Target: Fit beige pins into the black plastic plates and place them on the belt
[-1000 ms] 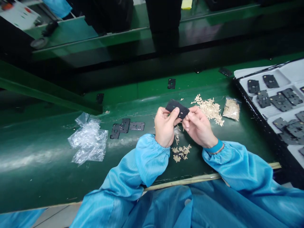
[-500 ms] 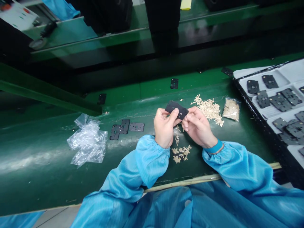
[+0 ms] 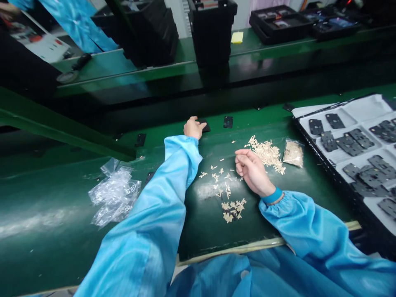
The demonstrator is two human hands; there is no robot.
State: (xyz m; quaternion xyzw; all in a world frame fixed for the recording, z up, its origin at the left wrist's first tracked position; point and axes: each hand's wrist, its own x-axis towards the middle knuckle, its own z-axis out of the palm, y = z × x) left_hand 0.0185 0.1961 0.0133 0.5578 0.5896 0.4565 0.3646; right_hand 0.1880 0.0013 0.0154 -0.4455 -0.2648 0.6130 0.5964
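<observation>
My left hand (image 3: 194, 128) reaches to the far strip of the green bench, its thumb and fingers on a flat black plastic plate (image 3: 204, 125) with cut-outs. The hand covers part of the plate. Right of it lies a similar black plate (image 3: 228, 121). My right hand (image 3: 251, 170) hovers nearer to me, fingers curled into a pinch; whatever is between the tips is too small to make out. Beside it spreads a heap of small cream-coloured strips (image 3: 267, 154). A looser cluster of such pieces (image 3: 233, 210) lies closer to me, with scattered ones between.
On the right, a black tray with white lining (image 3: 346, 163) holds several black plates. A small zip bag of cream pieces (image 3: 293, 153) lies beside it. Crumpled clear bags (image 3: 114, 194) rest on the left, near a slanted green beam (image 3: 62, 119). Black bins (image 3: 212, 37) stand behind.
My left hand has carried the black plate from between both hands to the far strip. My right hand has let go of it and stays near the heap. The view has tilted up.
</observation>
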